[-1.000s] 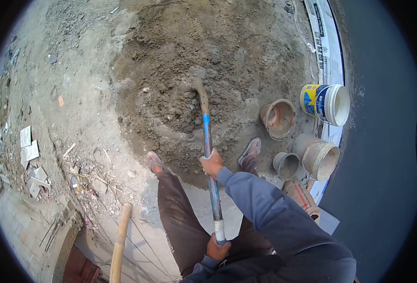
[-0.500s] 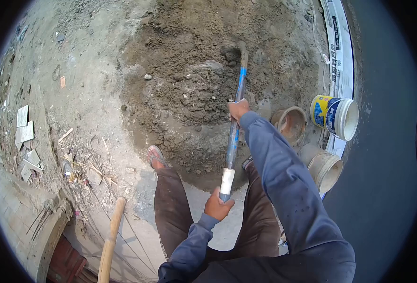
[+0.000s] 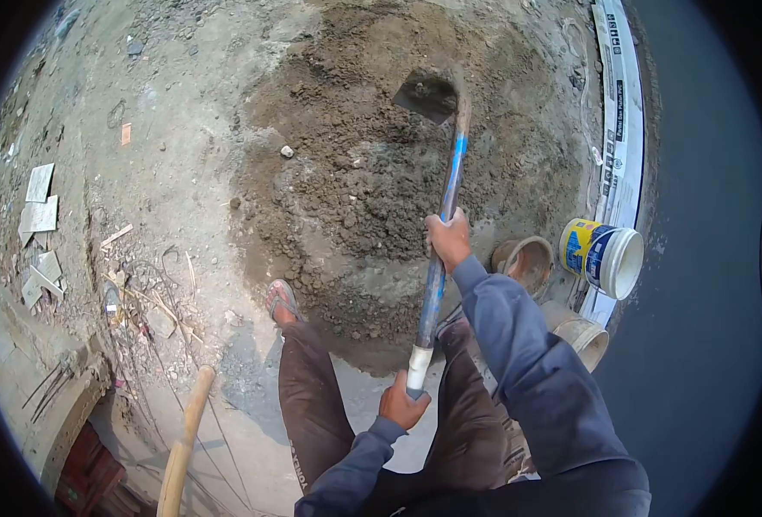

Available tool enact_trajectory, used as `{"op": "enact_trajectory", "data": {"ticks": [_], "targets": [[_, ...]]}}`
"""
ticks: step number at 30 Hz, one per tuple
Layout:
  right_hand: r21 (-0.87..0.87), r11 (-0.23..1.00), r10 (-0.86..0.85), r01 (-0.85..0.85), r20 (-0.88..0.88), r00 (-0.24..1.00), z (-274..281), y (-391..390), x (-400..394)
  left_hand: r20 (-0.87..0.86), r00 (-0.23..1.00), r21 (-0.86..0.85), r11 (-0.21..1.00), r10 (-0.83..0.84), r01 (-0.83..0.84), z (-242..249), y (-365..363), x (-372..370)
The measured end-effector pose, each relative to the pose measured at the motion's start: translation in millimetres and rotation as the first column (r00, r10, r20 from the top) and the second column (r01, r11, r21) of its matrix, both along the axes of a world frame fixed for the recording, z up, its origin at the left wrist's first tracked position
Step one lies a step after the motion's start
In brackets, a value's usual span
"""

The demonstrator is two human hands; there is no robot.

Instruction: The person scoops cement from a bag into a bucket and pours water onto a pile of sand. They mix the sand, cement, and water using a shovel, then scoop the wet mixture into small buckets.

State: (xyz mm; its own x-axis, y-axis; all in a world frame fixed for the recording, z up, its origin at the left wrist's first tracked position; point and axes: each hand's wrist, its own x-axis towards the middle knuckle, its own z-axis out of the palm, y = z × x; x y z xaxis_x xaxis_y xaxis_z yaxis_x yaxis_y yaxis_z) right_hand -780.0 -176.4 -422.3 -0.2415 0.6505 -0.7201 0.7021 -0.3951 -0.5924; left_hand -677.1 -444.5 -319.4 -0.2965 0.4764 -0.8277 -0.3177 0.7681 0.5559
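The ground was rough, pale and dusty, strewn with pebbles and scraps, and a broad patch of damp, lumpy mortar lay on it in front of the person's feet. Broken tiles lay to the left, and a wooden pole slanted up from the lower left edge. On the right, a yellow, blue and white bucket lay tipped with its mouth turned outward, near a brown bucket and a dull beige bucket. A long white printed strip ran behind them, beside a smooth, dark grey surface whose material could not be made out.

The right sleeve hid part of the beige bucket, and the right foot was mostly covered by the handle and trouser leg. The far end of the pole was cut off by the frame. Whether the blade touched the mortar could not be told.

The hoe reached from between the person's legs out over the far part of the mortar, its dark blade at the far end. The right hand was wrapped around the middle of the handle, the arm stretched forward from the right. The left hand was closed around the near end, just below the white section, with its arm coming up from below, lower and nearer the body.
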Motion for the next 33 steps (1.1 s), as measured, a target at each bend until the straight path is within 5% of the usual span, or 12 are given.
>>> {"op": "enact_trajectory", "data": {"ticks": [3,7,11,12,13,16,17,19,24,26,31,33], "targets": [[0.416,0.836,0.293,-0.359,0.215,0.931,-55.4,85.2,-72.1,-0.133,0.987,0.175,0.982,0.092,-0.068,-84.8,100.5,-95.4],[0.272,0.865,0.313,-0.422,0.365,0.877,-74.8,119.1,-132.2,0.055,0.970,0.191,0.951,0.236,-0.242,-115.7,142.8,-114.1],[0.212,0.895,0.275,-0.393,0.431,0.860,-75.2,68.5,-121.3,0.017,0.950,0.162,0.937,0.312,-0.310,-57.9,61.1,-31.6],[0.158,0.929,0.266,-0.335,0.348,0.899,-131.7,67.8,-99.9,0.154,0.944,0.039,0.953,0.291,-0.300,-33.8,39.3,-25.3],[0.032,0.990,0.128,-0.137,0.200,0.971,-89.1,34.5,-93.0,0.133,0.950,0.014,0.957,0.284,-0.288,-25.6,15.9,-7.4],[-0.056,0.983,0.185,-0.177,0.204,0.961,-66.1,-26.0,-32.6,0.375,0.860,-0.196,0.936,0.348,-0.293,39.2,-10.7,17.7],[0.137,0.922,0.311,-0.362,0.296,0.903,-126.5,-47.8,25.7,0.340,0.870,-0.184,0.932,0.358,-0.312,61.1,-19.3,30.0],[0.035,0.944,0.305,-0.329,0.289,0.907,-104.8,-96.9,74.9,0.433,0.832,-0.289,0.928,0.347,-0.237,76.0,-60.3,86.6],[0.020,0.943,0.319,-0.333,0.246,0.915,-51.7,-110.8,82.3,0.353,0.882,-0.175,0.948,0.313,-0.266,95.2,-82.6,119.8],[0.110,0.946,0.298,-0.304,0.065,0.952,-38.9,-71.4,18.3,0.283,0.909,-0.190,0.947,0.307,-0.260,70.8,-48.0,71.3],[0.313,0.786,0.483,-0.533,0.228,0.845,-39.8,13.3,-168.1,-0.098,0.932,0.114,0.935,0.348,-0.337,-70.5,52.5,-78.9],[0.342,0.756,0.486,-0.558,0.278,0.829,-58.3,24.8,-216.0,0.044,0.912,0.112,0.905,0.408,-0.410,-94.6,84.3,-133.6]]}}
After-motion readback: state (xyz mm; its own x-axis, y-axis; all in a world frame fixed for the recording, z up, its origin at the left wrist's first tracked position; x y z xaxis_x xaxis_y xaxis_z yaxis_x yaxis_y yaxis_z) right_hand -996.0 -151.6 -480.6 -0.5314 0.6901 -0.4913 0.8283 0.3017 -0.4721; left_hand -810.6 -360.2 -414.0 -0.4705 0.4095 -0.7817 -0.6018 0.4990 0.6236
